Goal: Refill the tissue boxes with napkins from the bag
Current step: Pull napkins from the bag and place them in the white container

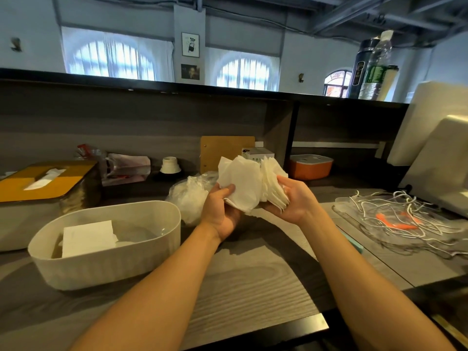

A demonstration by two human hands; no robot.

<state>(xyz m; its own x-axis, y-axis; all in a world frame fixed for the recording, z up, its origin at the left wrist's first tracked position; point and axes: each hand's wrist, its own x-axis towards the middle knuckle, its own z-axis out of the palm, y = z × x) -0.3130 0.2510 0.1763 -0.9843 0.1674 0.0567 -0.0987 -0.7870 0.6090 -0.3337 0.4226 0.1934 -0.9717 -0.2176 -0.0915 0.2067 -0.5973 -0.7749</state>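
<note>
My left hand (222,211) and right hand (295,198) both grip the napkins (249,184) above mid-bench; open box (106,249) lies down-left near the front edge, left hand nearer; bag (188,196) just behind.

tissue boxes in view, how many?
2. An open cream box sits front left on the counter, a few napkins inside. A lidded box with a yellow lid sits behind it at far left. Others may be out of frame.

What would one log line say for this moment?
left hand: holds napkins | right hand: holds napkins | open box: nearly empty
</note>
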